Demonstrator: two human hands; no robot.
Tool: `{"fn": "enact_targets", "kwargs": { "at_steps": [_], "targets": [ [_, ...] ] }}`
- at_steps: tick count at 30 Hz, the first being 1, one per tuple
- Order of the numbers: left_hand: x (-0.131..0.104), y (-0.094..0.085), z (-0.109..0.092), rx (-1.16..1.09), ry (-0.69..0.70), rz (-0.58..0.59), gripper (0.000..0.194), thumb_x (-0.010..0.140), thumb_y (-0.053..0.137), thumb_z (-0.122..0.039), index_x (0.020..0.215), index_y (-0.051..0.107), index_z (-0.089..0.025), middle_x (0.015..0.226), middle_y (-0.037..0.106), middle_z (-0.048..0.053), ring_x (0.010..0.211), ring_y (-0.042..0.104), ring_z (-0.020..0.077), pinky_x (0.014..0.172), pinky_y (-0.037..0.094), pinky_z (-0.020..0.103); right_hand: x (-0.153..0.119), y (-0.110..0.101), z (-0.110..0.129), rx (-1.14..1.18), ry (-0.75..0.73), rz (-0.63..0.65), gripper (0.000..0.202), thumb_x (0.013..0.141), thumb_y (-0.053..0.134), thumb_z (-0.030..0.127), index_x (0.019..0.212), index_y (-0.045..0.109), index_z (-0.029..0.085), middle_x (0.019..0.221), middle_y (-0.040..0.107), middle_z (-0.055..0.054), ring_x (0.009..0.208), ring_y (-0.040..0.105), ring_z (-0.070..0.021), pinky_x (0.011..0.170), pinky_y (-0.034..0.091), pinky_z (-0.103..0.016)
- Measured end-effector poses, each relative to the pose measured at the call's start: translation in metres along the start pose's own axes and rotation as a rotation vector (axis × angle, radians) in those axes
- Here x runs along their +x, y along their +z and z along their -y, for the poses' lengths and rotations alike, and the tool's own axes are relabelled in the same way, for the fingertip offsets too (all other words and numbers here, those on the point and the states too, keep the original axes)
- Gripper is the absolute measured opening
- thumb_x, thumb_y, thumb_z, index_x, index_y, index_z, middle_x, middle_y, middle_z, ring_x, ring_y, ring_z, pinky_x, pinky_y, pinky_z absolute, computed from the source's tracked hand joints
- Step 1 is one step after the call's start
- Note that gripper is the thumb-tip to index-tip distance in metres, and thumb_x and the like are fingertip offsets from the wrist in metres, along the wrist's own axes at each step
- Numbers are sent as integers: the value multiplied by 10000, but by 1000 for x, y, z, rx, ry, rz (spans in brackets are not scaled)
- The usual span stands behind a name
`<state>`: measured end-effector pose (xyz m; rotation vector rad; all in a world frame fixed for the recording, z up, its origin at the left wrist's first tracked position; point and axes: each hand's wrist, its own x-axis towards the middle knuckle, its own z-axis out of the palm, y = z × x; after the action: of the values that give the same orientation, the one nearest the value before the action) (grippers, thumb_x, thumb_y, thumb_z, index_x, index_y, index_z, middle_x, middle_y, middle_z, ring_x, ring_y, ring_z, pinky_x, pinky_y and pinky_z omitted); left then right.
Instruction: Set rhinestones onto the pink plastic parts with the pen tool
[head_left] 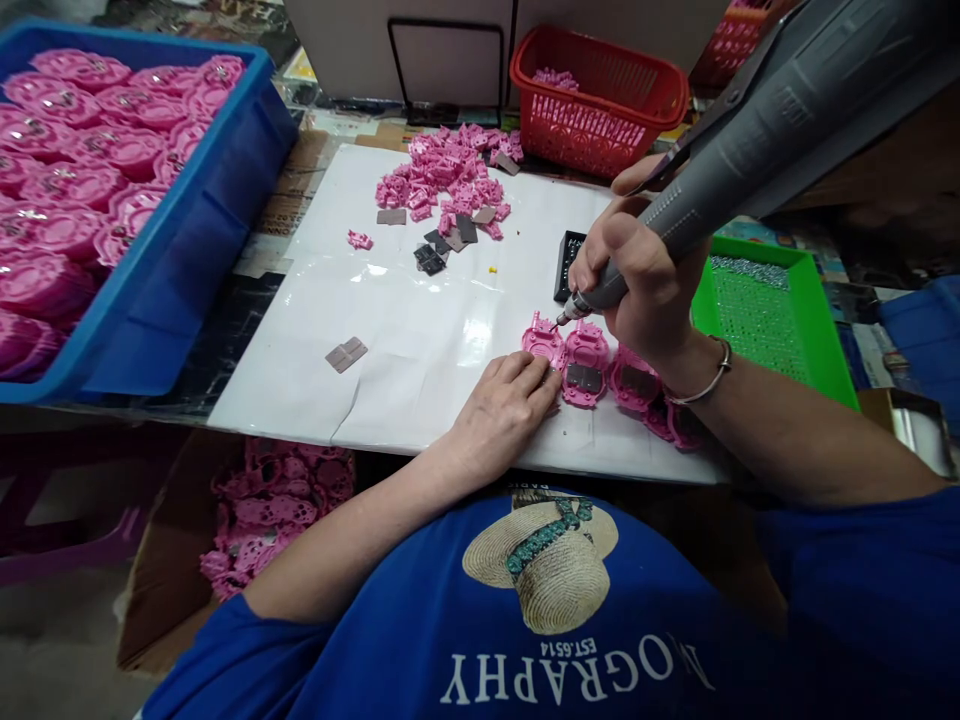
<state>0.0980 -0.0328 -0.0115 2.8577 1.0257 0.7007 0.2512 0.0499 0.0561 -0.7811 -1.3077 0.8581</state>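
Observation:
My right hand (637,270) is wrapped round a grey electric screwdriver (675,200), slanting down to the left. Its bit meets the upper part of a pink plastic casing (541,338) on the white work surface. My left hand (504,405) holds that casing down, its fingers bent over the lower half and hiding it. Just to the right lies another pink casing (585,350) with a dark grey flat piece (584,378) in it. More pink casings (636,382) continue below my right forearm, partly overlapping.
Behind my hands are a heap of small pink parts (450,170), grey pieces (430,260) and a black box (564,268). A green tray (814,320) of screws stands right, a red basket (600,110) at the back. A blue crate (225,190) of pink parts is left.

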Motion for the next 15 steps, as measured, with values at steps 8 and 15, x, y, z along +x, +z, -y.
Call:
{"fn": "enact_targets", "kwargs": {
  "at_steps": [8,15],
  "targets": [
    [1,-1,0,3,5,-17,285,1016,483,-240,1216,614,-84,1168,667,136,1060,564,250,906,486,386,1,-5,-4,-11,-14,40,331,777,716,547,970,518,364,603,451,56,431,456,-180,468,411,-370],
    [1,0,0,-4,-2,0,287,1022,468,-245,1228,605,-99,1189,662,137,1073,560,249,920,491,400,-2,-1,-7,11,-9,49,363,744,753,549,947,525,352,586,480,63,409,466,-175,429,394,-360]
  ]
}}
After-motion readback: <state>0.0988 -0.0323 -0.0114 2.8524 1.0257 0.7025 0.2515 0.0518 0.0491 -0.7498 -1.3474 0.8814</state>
